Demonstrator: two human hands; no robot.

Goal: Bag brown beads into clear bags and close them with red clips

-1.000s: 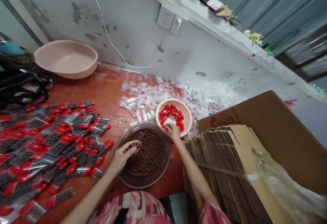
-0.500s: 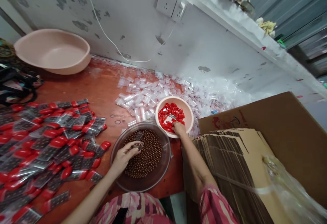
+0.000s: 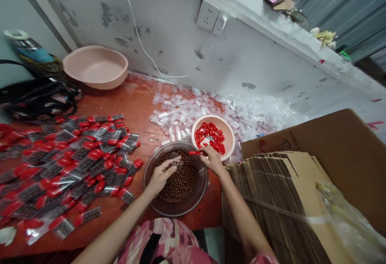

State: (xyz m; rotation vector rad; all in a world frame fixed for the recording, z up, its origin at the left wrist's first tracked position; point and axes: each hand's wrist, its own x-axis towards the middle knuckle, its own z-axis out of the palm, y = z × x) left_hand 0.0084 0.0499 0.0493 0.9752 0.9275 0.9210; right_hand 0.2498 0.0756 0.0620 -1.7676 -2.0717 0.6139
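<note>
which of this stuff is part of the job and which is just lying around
Part of the job:
left hand, dark bead strip, brown beads, clear brown bowl, right hand, red cap, pink bowl, red-capped packets, clear plastic sleeves

Lying about:
pink basin, black bag, flattened cardboard, wall socket

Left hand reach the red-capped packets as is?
Probably yes: the left hand hangs over the bead bowl, and the packets lie just beside its rim, nothing in between.

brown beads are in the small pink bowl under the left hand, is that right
Not quite: the head view shows the brown beads in the dark see-through bowl, not the small pink bowl. They are under the left hand, as you said.
</note>
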